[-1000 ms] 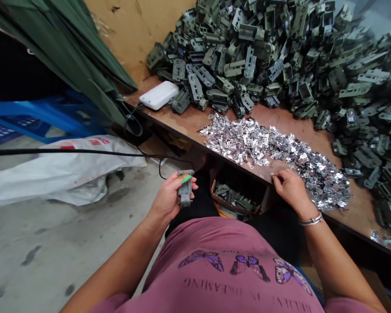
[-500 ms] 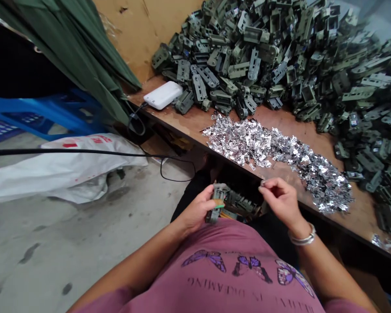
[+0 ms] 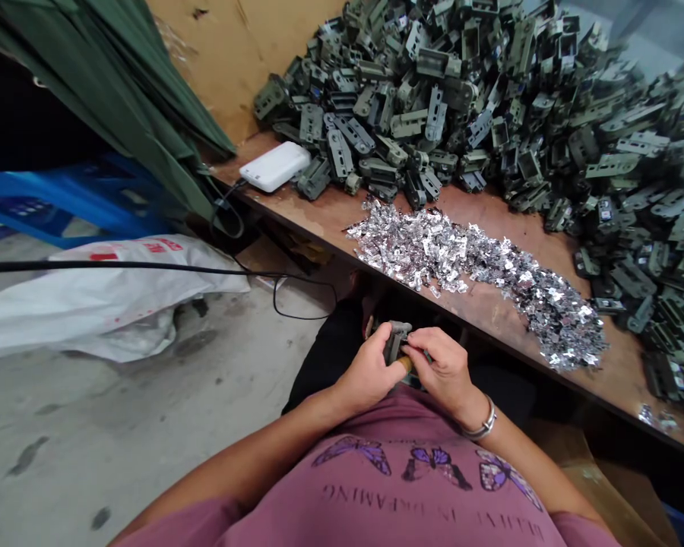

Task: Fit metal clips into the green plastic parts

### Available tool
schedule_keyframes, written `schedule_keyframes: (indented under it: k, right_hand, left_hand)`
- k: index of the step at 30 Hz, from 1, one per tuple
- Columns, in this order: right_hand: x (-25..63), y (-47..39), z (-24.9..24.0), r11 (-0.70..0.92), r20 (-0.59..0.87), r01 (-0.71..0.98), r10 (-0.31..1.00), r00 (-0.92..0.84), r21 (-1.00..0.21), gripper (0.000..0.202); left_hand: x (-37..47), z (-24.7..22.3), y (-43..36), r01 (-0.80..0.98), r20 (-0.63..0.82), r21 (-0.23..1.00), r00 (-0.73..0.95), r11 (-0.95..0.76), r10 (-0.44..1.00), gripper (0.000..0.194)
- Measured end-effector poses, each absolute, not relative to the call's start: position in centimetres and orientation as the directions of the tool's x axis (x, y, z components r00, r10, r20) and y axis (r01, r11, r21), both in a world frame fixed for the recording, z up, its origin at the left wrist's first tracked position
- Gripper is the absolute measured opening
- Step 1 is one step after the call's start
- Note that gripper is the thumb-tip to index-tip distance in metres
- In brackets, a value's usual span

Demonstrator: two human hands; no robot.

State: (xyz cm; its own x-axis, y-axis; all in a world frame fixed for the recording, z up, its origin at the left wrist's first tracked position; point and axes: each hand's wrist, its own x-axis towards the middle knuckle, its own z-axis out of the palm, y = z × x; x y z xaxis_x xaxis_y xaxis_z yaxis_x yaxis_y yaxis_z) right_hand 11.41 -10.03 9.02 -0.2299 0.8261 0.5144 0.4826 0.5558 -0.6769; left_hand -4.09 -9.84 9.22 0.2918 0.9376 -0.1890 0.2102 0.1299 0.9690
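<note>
My left hand is closed round a dark grey-green housing with an open frame shape, held above my lap. A yellowish wrap covers the tip of the left thumb. Against the right side of the housing, my right hand is pinched, fingertips at its opening. Whatever small piece sits between those fingertips is hidden; in the earlier frame a tiny shiny bit showed there. On the table just beyond lies a heap of small shiny metal clips.
A large pile of similar grey-green housings covers the back of the wooden table. A white power bank with a cable lies at the left corner. A black cable crosses over a white sack on the floor.
My right hand has moved left and inward from the table edge to the housing. My left hand has shifted slightly right with the housing, and the two hands now meet.
</note>
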Motion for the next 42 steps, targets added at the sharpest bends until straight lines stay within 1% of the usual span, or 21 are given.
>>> schedule_keyframes:
  k: [5, 8, 10, 12, 14, 15, 16, 18, 21, 23, 25, 26, 27, 29, 31, 32, 34, 36, 37, 39, 42]
  right_hand:
    - [11.3, -10.6, 7.2, 0.595, 0.549, 0.579, 0.787, -0.281, -0.557, 0.019]
    - [11.3, -11.1, 6.2, 0.625, 0.544, 0.591, 0.767, -0.341, -0.51, 0.024]
    - [11.5, -11.2, 6.1, 0.634, 0.512, 0.536, 0.771, -0.379, -0.557, 0.025]
    - [12.1, -11.1, 6.6, 0.601, 0.46, 0.455, 0.798, -0.39, -0.657, 0.025]
    - [13.0, -11.0, 7.1, 0.499, 0.39, 0.402, 0.861, -0.325, -0.767, 0.029]
    - [13.5, -11.0, 7.3, 0.431, 0.348, 0.393, 0.899, -0.266, -0.812, 0.032]
    - [13.9, -11.1, 7.3, 0.362, 0.305, 0.391, 0.931, -0.201, -0.846, 0.034]
    - [14.7, -11.5, 7.0, 0.253, 0.224, 0.396, 0.967, -0.118, -0.883, 0.031]
    - [15.2, -12.3, 5.7, 0.159, 0.114, 0.416, 0.985, -0.131, -0.895, 0.017]
    - [15.4, -12.9, 4.8, 0.102, 0.046, 0.409, 0.989, -0.144, -0.907, 0.015]
    - [15.5, -13.5, 4.1, 0.04, -0.014, 0.391, 0.991, -0.133, -0.919, 0.017]
    - [15.6, -13.7, 3.7, 0.008, -0.042, 0.38, 0.992, -0.121, -0.925, 0.018]
    - [15.8, -13.8, 3.4, -0.025, -0.069, 0.368, 0.992, -0.107, -0.93, 0.019]
    - [16.1, -13.8, 2.8, -0.083, -0.119, 0.341, 0.989, -0.084, -0.936, 0.022]
    - [16.4, -13.5, 2.2, -0.121, -0.156, 0.339, 0.985, -0.078, -0.933, 0.025]
    - [16.5, -13.1, 1.8, -0.128, -0.171, 0.37, 0.982, -0.084, -0.92, 0.027]
    - [16.5, -11.9, 1.0, -0.106, -0.209, 0.542, 0.969, -0.132, -0.834, 0.028]
    - [16.1, -10.3, -0.2, -0.044, -0.268, 0.732, 0.944, -0.192, -0.68, 0.027]
    - [15.8, -9.4, -0.9, -0.012, -0.297, 0.792, 0.93, -0.215, -0.611, 0.027]
    - [14.6, -7.7, -2.5, 0.027, -0.34, 0.842, 0.907, -0.247, -0.538, 0.028]
    - [12.3, -5.8, -5.3, 0.083, -0.41, 0.88, 0.861, -0.299, -0.468, 0.028]
  left_hand:
    - [-4.0, 8.7, -10.2, 0.405, -0.132, 0.914, 0.255, 0.019, 0.958, 0.019]
    - [-4.1, 8.6, -10.4, 0.523, -0.139, 0.852, 0.283, -0.031, 0.949, 0.021]
    - [-4.3, 8.8, -10.4, 0.546, -0.184, 0.838, 0.311, -0.017, 0.932, 0.022]
    - [-4.6, 9.3, -10.2, 0.514, -0.213, 0.857, 0.333, 0.012, 0.918, 0.028]
    - [-5.0, 9.9, -9.9, 0.439, -0.173, 0.899, 0.352, 0.001, 0.92, 0.04]
    - [-5.2, 10.2, -9.8, 0.396, -0.133, 0.918, 0.358, -0.021, 0.924, 0.041]
    - [-5.4, 10.4, -9.6, 0.36, -0.09, 0.932, 0.351, -0.046, 0.932, 0.035]
    - [-5.9, 10.8, -9.4, 0.328, -0.02, 0.941, 0.309, -0.087, 0.951, 0.014]
    - [-6.5, 11.0, -9.4, 0.358, 0.06, 0.925, 0.194, -0.128, 0.979, 0.023]
    - [-6.9, 10.9, -9.4, 0.371, 0.111, 0.916, 0.121, -0.149, 0.986, 0.025]
    - [-7.1, 10.7, -9.5, 0.338, 0.119, 0.931, 0.076, -0.138, 0.99, 0.018]
    - [-7.2, 10.6, -9.6, 0.292, 0.097, 0.95, 0.067, -0.113, 0.993, 0.011]
    - [-7.3, 10.5, -9.6, 0.223, 0.055, 0.972, 0.068, -0.068, 0.996, 0.016]
    - [-7.5, 10.2, -9.7, 0.049, -0.088, 0.995, 0.074, 0.084, 0.993, 0.037]
    - [-7.7, 9.8, -9.8, -0.107, -0.278, 0.952, 0.086, 0.286, 0.957, 0.037]
    - [-7.9, 9.5, -9.8, -0.156, -0.366, 0.912, 0.1, 0.378, 0.925, 0.039]
    - [-8.2, 9.1, -9.7, -0.214, -0.484, 0.841, 0.115, 0.498, 0.867, 0.045]
    - [-8.5, 8.9, -9.5, -0.262, -0.53, 0.801, 0.105, 0.538, 0.841, 0.042]
    - [-8.7, 8.8, -9.4, -0.287, -0.538, 0.791, 0.094, 0.541, 0.838, 0.039]
    - [-9.1, 8.7, -9.2, -0.299, -0.541, 0.786, 0.089, 0.54, 0.836, 0.031]
    - [-10.0, 8.2, -9.0, -0.213, -0.54, 0.81, 0.09, 0.546, 0.837, 0.026]
